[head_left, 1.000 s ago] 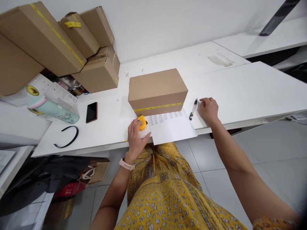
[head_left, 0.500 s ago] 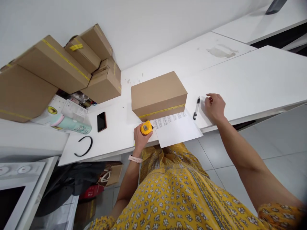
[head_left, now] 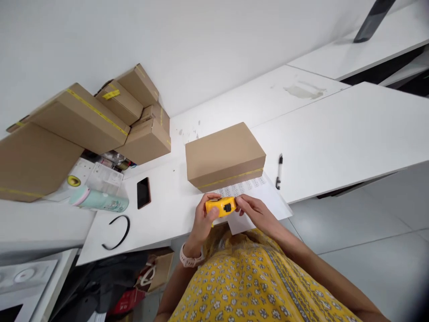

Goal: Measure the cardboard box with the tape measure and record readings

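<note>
My left hand (head_left: 203,219) grips a yellow tape measure (head_left: 221,206) above the front edge of the white table (head_left: 335,129). From the right, my right hand (head_left: 254,211) pinches the tape measure's end with its fingertips. Just behind both hands stands a brown cardboard box (head_left: 224,154) with a strip of yellow tape, partly on a printed sheet of paper (head_left: 258,197). To the right of the box, a black pen (head_left: 279,170) lies on the table.
Several taped cardboard boxes (head_left: 83,120) are stacked at the back left. A black phone (head_left: 143,192), a mint bottle (head_left: 100,201) and a black hairband (head_left: 117,232) lie left of the box. Bags sit on the floor under the table.
My left hand lifted the tape measure off the table. My right hand left the spot by the pen and came over to the tape measure's right end.
</note>
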`<state>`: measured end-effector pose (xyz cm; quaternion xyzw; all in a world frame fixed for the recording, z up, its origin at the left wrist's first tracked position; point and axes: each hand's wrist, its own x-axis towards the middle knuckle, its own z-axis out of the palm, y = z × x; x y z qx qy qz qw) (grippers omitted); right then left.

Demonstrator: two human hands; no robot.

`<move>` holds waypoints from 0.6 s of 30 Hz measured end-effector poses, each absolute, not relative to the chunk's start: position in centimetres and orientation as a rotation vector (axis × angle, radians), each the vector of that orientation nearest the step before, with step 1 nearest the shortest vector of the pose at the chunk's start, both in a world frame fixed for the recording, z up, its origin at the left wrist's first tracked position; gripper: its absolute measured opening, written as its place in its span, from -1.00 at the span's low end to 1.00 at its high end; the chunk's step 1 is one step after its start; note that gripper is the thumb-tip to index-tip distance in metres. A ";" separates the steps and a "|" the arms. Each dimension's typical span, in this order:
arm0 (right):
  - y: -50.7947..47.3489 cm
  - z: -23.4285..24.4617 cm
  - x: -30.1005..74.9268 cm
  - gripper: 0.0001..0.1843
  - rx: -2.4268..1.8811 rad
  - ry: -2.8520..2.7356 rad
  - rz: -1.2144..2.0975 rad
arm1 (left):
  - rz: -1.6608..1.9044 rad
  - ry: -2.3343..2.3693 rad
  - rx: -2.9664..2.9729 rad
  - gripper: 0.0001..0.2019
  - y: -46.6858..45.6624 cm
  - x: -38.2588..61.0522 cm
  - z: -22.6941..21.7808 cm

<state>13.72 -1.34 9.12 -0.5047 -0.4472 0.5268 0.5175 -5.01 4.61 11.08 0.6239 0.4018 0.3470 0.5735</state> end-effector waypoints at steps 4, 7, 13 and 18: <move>-0.4 10.5 15.6 -0.51 -1.216 -1.105 1.242 | 0.842 0.917 1.446 -0.45 5.9 -4.9 12.0; 1.8 12.3 18.4 -0.48 -1.209 -1.090 1.113 | 0.944 0.950 1.431 -0.46 8.0 -5.6 13.8; 9.1 14.0 27.2 -0.46 -1.190 -0.812 0.778 | 1.250 1.189 1.383 -0.54 16.3 -10.2 18.1; 12.8 12.1 29.5 -0.49 -1.360 -0.735 0.817 | 1.154 1.406 1.200 -0.55 21.7 -13.3 17.9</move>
